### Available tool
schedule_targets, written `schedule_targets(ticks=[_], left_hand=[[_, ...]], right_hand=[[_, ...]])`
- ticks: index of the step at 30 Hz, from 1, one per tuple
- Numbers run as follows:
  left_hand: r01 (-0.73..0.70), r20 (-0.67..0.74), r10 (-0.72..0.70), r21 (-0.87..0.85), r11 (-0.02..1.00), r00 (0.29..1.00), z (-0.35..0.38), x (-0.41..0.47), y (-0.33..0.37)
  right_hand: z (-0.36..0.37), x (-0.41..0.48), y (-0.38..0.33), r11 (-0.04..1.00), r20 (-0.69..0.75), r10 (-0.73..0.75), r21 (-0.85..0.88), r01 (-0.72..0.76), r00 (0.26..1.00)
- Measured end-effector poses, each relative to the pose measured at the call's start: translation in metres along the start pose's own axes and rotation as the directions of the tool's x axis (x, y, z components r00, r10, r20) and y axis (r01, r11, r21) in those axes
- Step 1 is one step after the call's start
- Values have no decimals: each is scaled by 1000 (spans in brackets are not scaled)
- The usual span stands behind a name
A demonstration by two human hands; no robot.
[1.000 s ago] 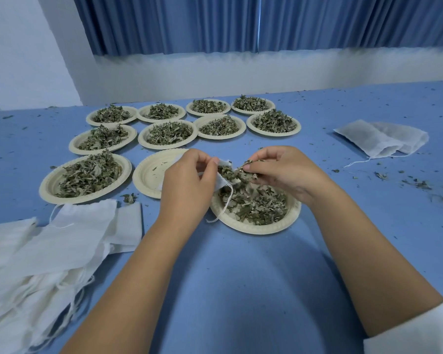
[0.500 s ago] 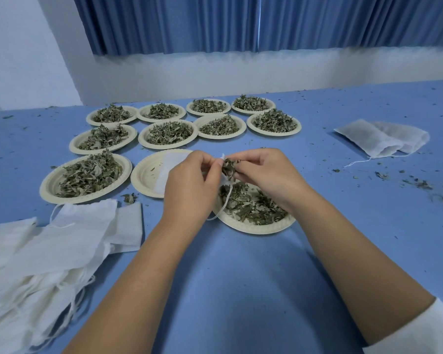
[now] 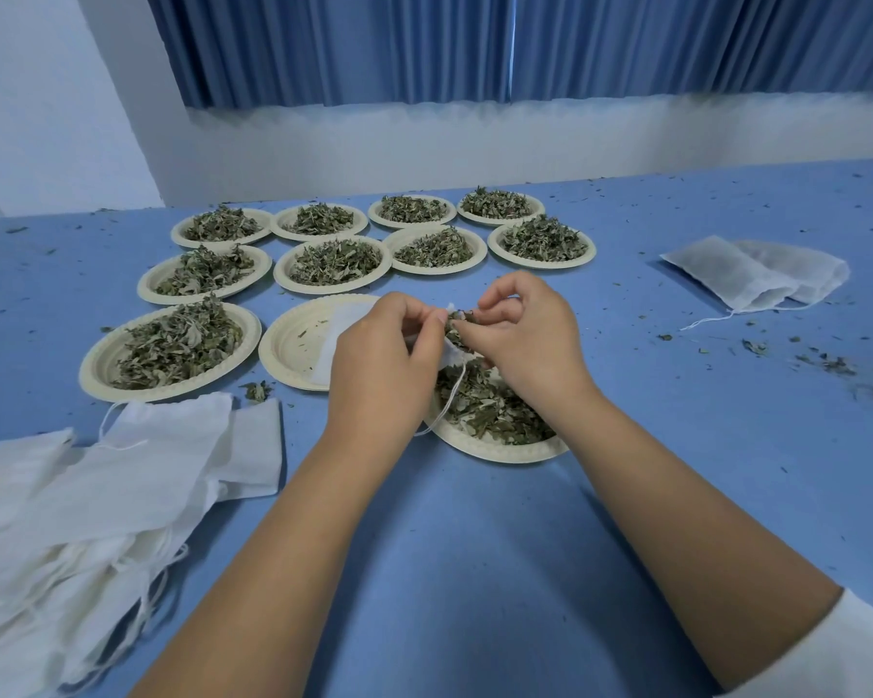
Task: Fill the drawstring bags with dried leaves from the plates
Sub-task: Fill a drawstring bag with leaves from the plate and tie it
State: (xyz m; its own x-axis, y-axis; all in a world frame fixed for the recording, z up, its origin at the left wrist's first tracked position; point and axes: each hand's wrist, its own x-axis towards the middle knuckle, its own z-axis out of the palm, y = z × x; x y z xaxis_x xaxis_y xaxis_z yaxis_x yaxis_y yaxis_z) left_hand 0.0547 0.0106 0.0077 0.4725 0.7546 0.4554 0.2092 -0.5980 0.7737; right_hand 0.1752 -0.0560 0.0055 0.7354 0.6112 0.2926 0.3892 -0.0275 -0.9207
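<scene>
My left hand [image 3: 379, 365] grips the mouth of a small white drawstring bag [image 3: 341, 330], whose body lies over an almost empty paper plate [image 3: 293, 345]. The bag's string [image 3: 449, 400] dangles below. My right hand [image 3: 520, 340] pinches a tuft of dried leaves [image 3: 458, 324] at the bag's mouth. Under both hands sits a paper plate [image 3: 500, 448] holding loose dried leaves [image 3: 485, 410]. How full the bag is stays hidden behind my left hand.
Several leaf-filled paper plates [image 3: 172, 345] stand in rows behind and to the left. A heap of empty white bags [image 3: 97, 491] lies at the near left. Filled bags [image 3: 757, 274] lie at the far right. Leaf crumbs [image 3: 827, 362] dot the blue table.
My right hand has carried a pinch of leaves up from the near plate to the bag's mouth. My left hand has kept its hold on the bag.
</scene>
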Motion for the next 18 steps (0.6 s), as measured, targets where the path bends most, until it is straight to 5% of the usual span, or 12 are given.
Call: schedule_targets(ticks=[8, 18], left_hand=[[13, -13, -13, -32, 999, 1000, -1, 0, 0], [43, -46, -44, -36, 998, 998, -4, 3, -3]], right_hand=[[1, -4, -1, 994, 82, -84, -59, 89, 993], [-4, -4, -9, 994, 247, -19, 105, -7, 969]])
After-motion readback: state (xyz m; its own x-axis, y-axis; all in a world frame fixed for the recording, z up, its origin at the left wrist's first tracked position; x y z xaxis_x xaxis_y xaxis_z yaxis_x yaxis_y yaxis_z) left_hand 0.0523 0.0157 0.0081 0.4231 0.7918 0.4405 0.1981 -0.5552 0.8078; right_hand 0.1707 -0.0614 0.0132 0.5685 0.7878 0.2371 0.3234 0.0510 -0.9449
